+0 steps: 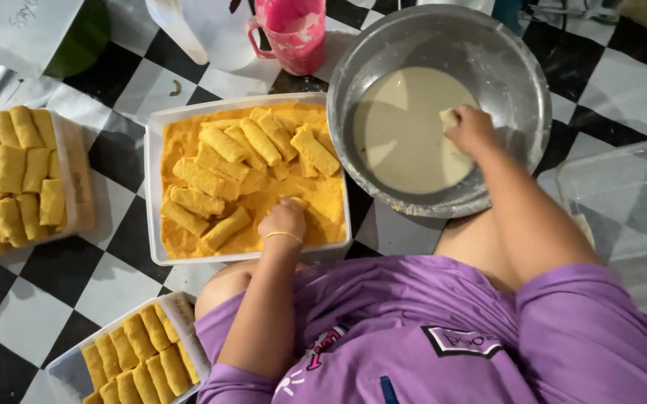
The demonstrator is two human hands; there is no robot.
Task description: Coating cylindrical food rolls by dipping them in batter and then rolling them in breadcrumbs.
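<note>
A black-and-white checkered floor covering (125, 265) carries everything here, and the person sits on it in a purple shirt, with the containers spread in front.

The right hand (471, 131) is inside the metal bowl (519, 81), at the right edge of the pool of pale batter (402, 131). Its fingers are pinched on a small pale roll (450, 117), which lies at the fingertips, just to their left and touching the batter.

The left hand (284, 221) is down in the white rectangular tray (153, 194), just left of the bowl. Its fingers curl together over a crumbed piece (295, 202) at the near middle of the tray, mostly hidden under them. This tray holds a bed of orange breadcrumbs (323, 206) and about a dozen coated rolls (222, 176), most lying with their long axes slanted. The left hand is nearer these; the right is nearer the batter.

At far left, a second tray (78, 187) is packed with finished rolls standing in rows. A third tray (185, 314) by the left knee holds another tidy row. A pink mug (293, 34) stands beyond the crumb tray, and a clear plastic box (623, 202) sits to the right.
</note>
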